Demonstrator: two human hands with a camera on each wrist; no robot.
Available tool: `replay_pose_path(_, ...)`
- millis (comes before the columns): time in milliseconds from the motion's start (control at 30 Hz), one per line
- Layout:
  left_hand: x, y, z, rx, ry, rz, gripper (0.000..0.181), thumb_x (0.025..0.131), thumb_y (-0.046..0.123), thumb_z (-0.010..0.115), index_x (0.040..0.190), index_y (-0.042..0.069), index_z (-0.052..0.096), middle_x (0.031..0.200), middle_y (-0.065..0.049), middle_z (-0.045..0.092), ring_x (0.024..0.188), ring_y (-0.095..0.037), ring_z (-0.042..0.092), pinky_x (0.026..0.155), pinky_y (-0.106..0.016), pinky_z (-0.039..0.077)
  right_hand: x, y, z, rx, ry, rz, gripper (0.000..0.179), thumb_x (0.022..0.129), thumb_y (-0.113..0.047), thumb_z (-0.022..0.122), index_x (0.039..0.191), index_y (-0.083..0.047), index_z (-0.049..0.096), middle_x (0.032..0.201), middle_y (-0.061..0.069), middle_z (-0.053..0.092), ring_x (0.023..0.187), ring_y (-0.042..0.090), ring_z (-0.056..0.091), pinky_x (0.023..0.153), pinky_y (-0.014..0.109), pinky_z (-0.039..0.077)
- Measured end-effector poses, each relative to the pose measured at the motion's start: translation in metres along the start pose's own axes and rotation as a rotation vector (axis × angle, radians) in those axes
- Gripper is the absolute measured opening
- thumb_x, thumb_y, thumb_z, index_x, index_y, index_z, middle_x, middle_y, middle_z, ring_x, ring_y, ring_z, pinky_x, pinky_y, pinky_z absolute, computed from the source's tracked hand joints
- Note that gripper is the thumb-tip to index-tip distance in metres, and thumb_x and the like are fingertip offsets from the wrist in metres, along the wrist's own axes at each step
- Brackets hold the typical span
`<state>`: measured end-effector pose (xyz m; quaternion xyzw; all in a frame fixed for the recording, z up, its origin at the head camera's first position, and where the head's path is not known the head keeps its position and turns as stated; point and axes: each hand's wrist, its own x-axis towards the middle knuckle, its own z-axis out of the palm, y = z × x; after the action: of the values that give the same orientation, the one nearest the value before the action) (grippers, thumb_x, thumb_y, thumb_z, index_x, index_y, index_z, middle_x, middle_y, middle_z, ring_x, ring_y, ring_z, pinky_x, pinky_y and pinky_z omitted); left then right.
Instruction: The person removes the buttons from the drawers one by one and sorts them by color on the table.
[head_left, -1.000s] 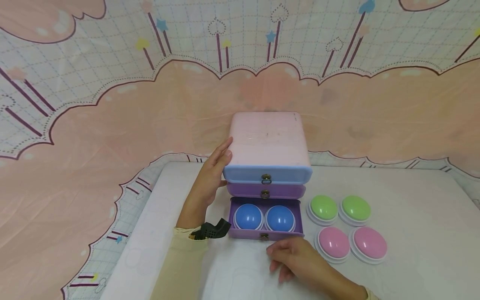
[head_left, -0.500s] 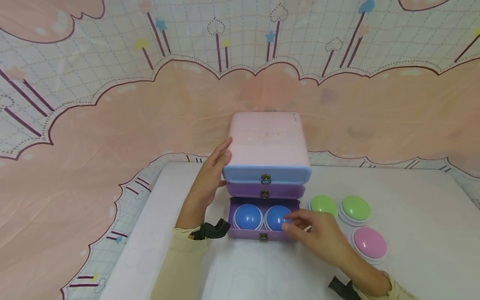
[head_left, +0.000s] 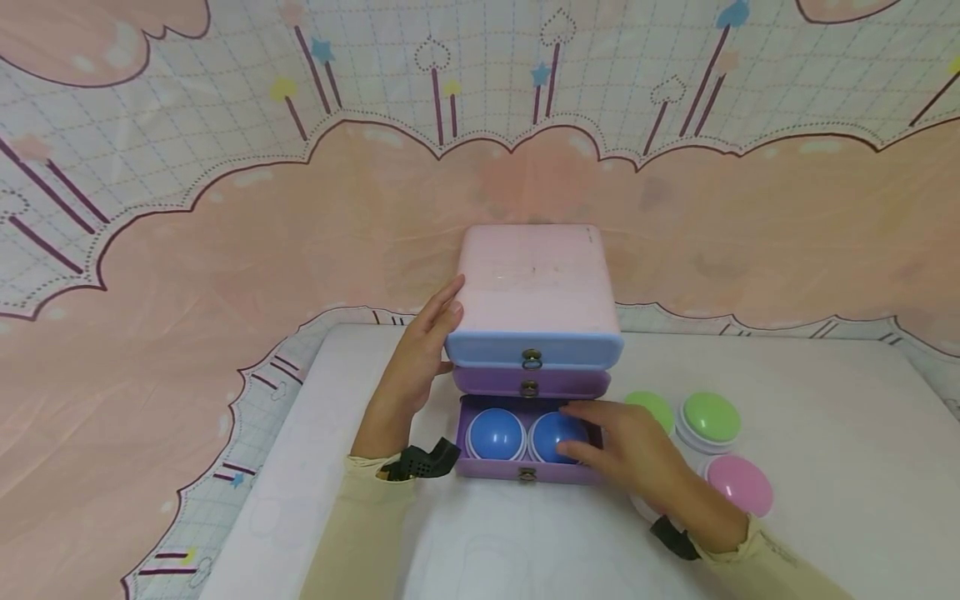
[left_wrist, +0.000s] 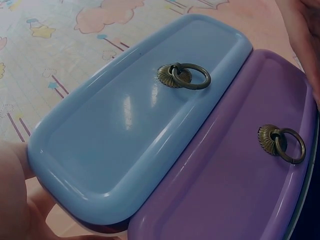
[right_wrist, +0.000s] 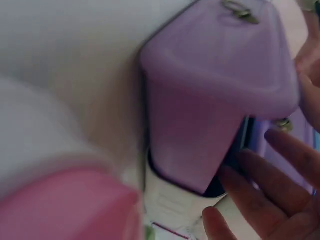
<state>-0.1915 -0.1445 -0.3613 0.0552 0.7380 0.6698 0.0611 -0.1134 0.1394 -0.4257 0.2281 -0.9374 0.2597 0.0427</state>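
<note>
A small chest of drawers has a pink top, a light blue upper drawer front and a purple middle one, both with brass ring pulls. My left hand rests along its left side, fingers fairly straight. The bottom purple drawer is pulled out and holds two round, blue-domed containers with white rims, a left one and a right one. My right hand reaches over the drawer's right side, thumb and fingers spread about the right blue container.
On the white table right of the chest stand two green-domed containers, one in full view and one partly behind my right hand. A pink-domed container stands nearer. A patterned cloth hangs behind.
My right hand has moved from in front of the bottom drawer up and right to the right blue container, now covering one pink container. My left hand stays in place.
</note>
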Motion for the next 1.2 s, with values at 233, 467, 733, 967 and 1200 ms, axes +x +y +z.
replay_pose_path(233,0.001,-0.001,0.0,-0.001,0.0,0.003,0.05,0.106,0.044,0.05,0.155,0.044,0.039,0.169,0.009,0.026,0.153,-0.04,0.028,0.101,-0.081,0.034,0.01,0.01,0.007,-0.119,-0.022,-0.15,0.05,0.083,-0.048,0.082,0.124,-0.02,0.074,0.115,-0.003,0.077,0.095,0.014,0.073,0.083,0.039,0.06)
replay_pose_path(467,0.001,-0.001,0.0,-0.001,0.0,0.004,0.05,0.106,0.045,0.05,0.155,0.045,0.039,0.169,0.009,0.026,0.153,-0.041,0.028,0.101,-0.081,0.034,0.016,0.01,0.007,-0.106,-0.142,-0.154,0.053,0.085,-0.044,0.081,0.13,-0.018,0.071,0.122,-0.001,0.075,0.105,0.017,0.073,0.09,0.042,0.059)
replay_pose_path(733,0.0,0.0,0.0,0.007,0.004,0.0,0.05,0.106,0.045,0.05,0.154,0.047,0.039,0.169,0.009,0.026,0.153,-0.041,0.029,0.101,-0.081,0.034,0.025,0.007,0.008,-0.089,-0.255,-0.059,0.058,0.081,-0.037,0.087,0.133,-0.018,0.07,0.126,0.004,0.073,0.112,0.024,0.071,0.095,0.047,0.057)
replay_pose_path(967,0.001,0.0,0.001,0.006,0.0,0.007,0.05,0.106,0.045,0.049,0.155,0.045,0.038,0.169,0.01,0.025,0.153,-0.042,0.028,0.101,-0.081,0.034,0.027,0.009,0.01,-0.114,-0.238,-0.119,0.061,0.08,-0.035,0.088,0.134,-0.015,0.069,0.126,0.005,0.073,0.108,0.021,0.071,0.092,0.043,0.058)
replay_pose_path(1200,0.001,-0.001,0.0,0.003,-0.003,0.007,0.05,0.106,0.044,0.049,0.155,0.045,0.038,0.169,0.009,0.025,0.154,-0.041,0.027,0.101,-0.082,0.033,0.029,0.008,0.011,-0.102,-0.247,-0.101,0.063,0.079,-0.029,0.089,0.136,-0.012,0.067,0.127,0.007,0.073,0.106,0.02,0.072,0.092,0.042,0.059)
